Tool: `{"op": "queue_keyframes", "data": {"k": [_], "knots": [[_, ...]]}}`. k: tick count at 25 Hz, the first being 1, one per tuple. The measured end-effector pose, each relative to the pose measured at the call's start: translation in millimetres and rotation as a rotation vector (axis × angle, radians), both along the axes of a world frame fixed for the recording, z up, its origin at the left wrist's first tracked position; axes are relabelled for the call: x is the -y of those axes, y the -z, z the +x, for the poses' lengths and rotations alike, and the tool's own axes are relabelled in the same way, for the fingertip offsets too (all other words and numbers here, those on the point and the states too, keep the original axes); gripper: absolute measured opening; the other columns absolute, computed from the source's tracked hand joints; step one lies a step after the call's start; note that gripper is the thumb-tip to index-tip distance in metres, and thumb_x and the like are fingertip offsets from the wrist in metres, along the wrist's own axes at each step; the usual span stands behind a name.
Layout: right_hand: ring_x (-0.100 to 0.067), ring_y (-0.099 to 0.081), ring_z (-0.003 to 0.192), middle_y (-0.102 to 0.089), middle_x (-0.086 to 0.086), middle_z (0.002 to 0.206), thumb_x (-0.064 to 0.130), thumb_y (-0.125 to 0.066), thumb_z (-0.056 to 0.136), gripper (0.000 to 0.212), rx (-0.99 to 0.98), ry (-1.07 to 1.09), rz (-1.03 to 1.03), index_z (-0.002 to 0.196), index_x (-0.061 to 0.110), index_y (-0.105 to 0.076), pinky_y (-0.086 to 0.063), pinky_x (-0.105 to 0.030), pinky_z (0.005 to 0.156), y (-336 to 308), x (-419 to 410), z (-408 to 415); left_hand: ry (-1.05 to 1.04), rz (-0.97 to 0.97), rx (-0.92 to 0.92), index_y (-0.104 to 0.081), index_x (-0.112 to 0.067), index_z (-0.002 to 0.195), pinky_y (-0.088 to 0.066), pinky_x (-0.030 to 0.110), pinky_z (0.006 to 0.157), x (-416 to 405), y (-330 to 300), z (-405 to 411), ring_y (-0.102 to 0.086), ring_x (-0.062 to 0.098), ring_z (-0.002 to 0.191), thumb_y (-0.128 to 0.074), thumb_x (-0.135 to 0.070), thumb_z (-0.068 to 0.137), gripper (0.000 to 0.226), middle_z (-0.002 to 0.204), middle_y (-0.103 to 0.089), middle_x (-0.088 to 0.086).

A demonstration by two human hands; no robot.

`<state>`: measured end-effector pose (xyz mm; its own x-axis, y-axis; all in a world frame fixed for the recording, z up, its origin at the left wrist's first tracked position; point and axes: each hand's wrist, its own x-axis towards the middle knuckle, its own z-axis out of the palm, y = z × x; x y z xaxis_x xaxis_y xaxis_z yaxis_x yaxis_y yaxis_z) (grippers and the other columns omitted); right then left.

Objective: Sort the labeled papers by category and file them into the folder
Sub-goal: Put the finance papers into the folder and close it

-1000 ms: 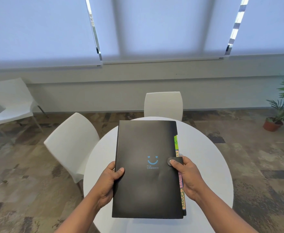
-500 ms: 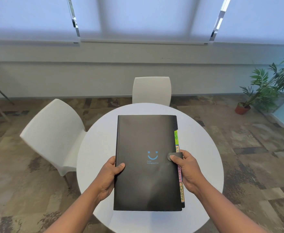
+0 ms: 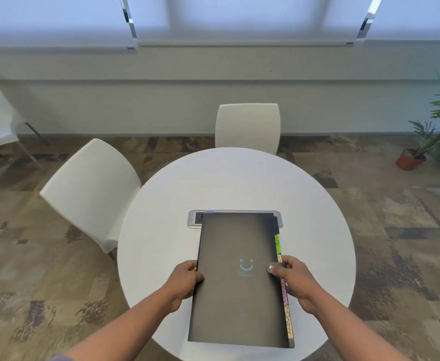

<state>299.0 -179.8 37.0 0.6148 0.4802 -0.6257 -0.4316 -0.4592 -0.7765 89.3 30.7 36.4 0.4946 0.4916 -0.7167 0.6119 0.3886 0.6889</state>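
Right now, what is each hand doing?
Left hand: grips the left edge of the black folder.
Right hand: grips the folder's right edge, thumb on the clasp tab.

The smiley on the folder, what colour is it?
Blue, on the black folder; head view shows the smiley best.

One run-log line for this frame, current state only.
folder: closed, over table | left hand: grips left edge | right hand: grips right edge, thumb on clasp | papers: none visible

The black folder (image 3: 239,282) bears a blue smiley logo — the small print beneath is unreadable.
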Motion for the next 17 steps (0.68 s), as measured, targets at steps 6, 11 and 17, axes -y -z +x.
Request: {"op": "queue_keyframes", "data": {"k": [6, 11, 17], "knots": [[-0.014, -0.064, 0.088, -0.07, -0.004, 0.108, 0.014, -0.07, 0.095, 0.022, -0.122, -0.145, -0.083, 0.116, 0.013, -0.065, -0.043, -0.03, 0.071, 33, 0, 30, -0.084, -0.007, -0.135, -0.067, -0.011, 0.114, -0.054, 0.029, 0.072, 19, 21, 20, -0.069, 0.019, 0.084, -0.054, 0.003, 0.091, 0.03, 0.11, -0.076, 0.01], [-0.02, -0.059, 0.119, -0.062, -0.005, 0.134, 0.019, -0.076, 0.091, 0.052, -0.185, -0.156, -0.109, 0.137, 0.015, -0.052, -0.042, -0.037, 0.089, 50, -8, 44, -0.113, -0.069, -0.199, -0.063, -0.016, 0.111, -0.046, 0.027, 0.071, 14, 34, 34, -0.064, 0.017, 0.088, -0.053, 0.002, 0.093, 0.027, 0.103, -0.073, 0.004], [-0.024, -0.05, 0.134, -0.055, -0.003, 0.144, 0.021, -0.073, 0.091, 0.065, -0.219, -0.134, -0.151, 0.149, 0.023, -0.044, -0.033, -0.049, 0.113, 59, -18, 43, -0.001, -0.125, -0.234, -0.058, -0.013, 0.117, -0.046, 0.019, 0.059, -2, 54, 41, -0.066, 0.011, 0.085, -0.054, 0.004, 0.093, 0.03, 0.107, -0.071, 0.003]]}}
